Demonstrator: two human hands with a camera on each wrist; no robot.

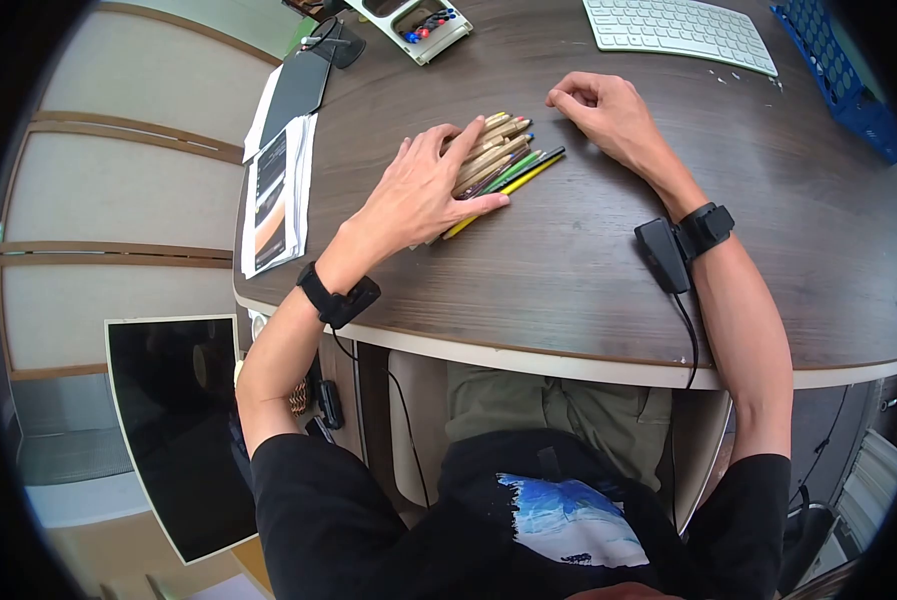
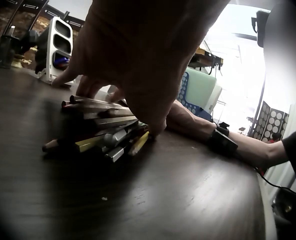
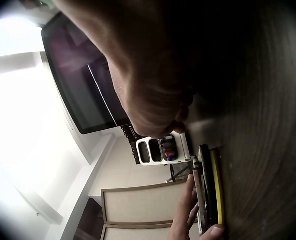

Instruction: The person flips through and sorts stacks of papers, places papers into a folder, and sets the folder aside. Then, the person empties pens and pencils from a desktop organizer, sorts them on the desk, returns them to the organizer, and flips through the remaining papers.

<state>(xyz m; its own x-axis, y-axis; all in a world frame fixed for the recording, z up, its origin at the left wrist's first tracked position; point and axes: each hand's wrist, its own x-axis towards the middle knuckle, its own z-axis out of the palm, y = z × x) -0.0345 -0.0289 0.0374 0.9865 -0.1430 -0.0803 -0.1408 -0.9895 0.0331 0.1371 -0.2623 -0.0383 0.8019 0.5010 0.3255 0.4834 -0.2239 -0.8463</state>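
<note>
A bundle of colored pencils (image 1: 493, 165), most with wood-toned barrels and some green, black and yellow, lies on the dark wooden desk. Spread across it is my left hand (image 1: 423, 185), with the thumb along the near side by the yellow pencil (image 1: 528, 178) and the fingers over the far side. In the left wrist view, pencil ends (image 2: 103, 135) poke out unevenly under the palm. My right hand (image 1: 608, 115) rests on the desk to the right of the pencils, fingers loosely curled, holding nothing.
A white keyboard (image 1: 680, 32) and a blue perforated basket (image 1: 848, 85) stand at the back right. Toward the back is a white organizer (image 1: 418, 25) with pens. Papers (image 1: 280, 195) and a dark folder (image 1: 298, 90) lie at the left edge, near a black mesh cup (image 1: 346, 48).
</note>
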